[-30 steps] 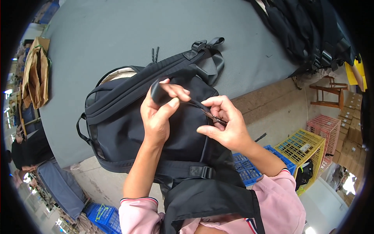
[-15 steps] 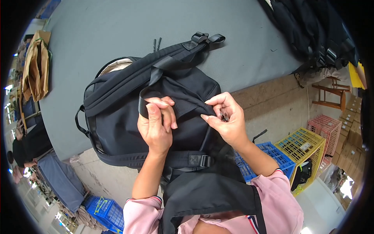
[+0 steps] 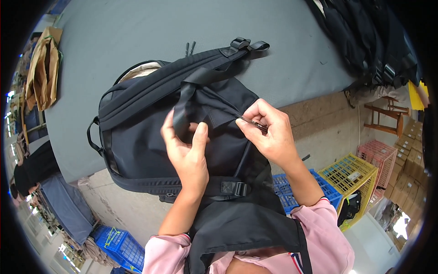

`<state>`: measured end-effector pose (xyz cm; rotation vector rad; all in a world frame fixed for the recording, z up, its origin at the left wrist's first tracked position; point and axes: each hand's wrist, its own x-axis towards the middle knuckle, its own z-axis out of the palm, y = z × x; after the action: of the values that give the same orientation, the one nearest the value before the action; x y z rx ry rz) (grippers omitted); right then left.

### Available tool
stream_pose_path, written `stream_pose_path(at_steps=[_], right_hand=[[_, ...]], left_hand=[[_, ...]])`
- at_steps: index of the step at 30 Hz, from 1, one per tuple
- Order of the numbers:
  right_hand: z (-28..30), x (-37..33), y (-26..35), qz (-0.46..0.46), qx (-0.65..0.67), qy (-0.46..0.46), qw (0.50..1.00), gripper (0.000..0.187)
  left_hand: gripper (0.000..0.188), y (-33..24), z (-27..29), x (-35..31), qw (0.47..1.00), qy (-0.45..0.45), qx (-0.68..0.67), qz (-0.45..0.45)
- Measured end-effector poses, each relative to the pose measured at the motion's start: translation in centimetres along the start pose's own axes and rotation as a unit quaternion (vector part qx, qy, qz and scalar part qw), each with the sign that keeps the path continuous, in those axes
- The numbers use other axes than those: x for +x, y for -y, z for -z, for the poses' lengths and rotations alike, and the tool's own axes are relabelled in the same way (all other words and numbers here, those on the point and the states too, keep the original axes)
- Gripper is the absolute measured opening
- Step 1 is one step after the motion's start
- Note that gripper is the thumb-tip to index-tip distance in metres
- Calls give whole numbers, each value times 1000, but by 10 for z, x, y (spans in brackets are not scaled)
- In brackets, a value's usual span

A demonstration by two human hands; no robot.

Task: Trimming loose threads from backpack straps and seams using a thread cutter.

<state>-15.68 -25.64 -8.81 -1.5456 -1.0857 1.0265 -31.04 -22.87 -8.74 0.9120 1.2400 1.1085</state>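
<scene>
A black backpack [image 3: 141, 146] lies on its side at the near edge of the grey table, its shoulder straps facing up. My left hand [image 3: 188, 157] is loosely curled over it, with a loop of flat black webbing strap [image 3: 186, 102] passing between thumb and fingers. Beside it, my right hand [image 3: 273, 132] is closed on small dark thread snips [image 3: 252, 122], mostly hidden in the fingers. Their tip points left, at a folded seam on the bag's lower part. A padded shoulder strap [image 3: 159, 89] with a plastic buckle [image 3: 240, 43] runs across the bag's far side.
More black bags [image 3: 365, 41] are piled at the table's far right. Brown paper [image 3: 44, 68] stands by the left edge. Blue [image 3: 315, 187], yellow [image 3: 351, 171] and pink crates [image 3: 378, 157] stand below on the right, near a wooden stool [image 3: 385, 116]. Another blue crate [image 3: 119, 246] is lower left.
My right hand has turned, bringing the snips up between thumb and forefinger at the seam. My left thumb has spread from the fingers, and the webbing loop has shifted right.
</scene>
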Motion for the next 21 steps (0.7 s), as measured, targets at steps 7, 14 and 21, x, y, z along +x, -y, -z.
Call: stream_pose_path(at_steps=[7,14,21], right_hand=[[-4,-9,-4,28,33,-23,999,15],[-6,-8,-3,47,29,10,998,7],[10,-1,0,90,-24,85,992,38]], left_hand=[[30,-34,5,14,751,79,426,-498],[26,-17,6,47,763,240,387,-459],[23,-14,8,57,754,262,375,-471]])
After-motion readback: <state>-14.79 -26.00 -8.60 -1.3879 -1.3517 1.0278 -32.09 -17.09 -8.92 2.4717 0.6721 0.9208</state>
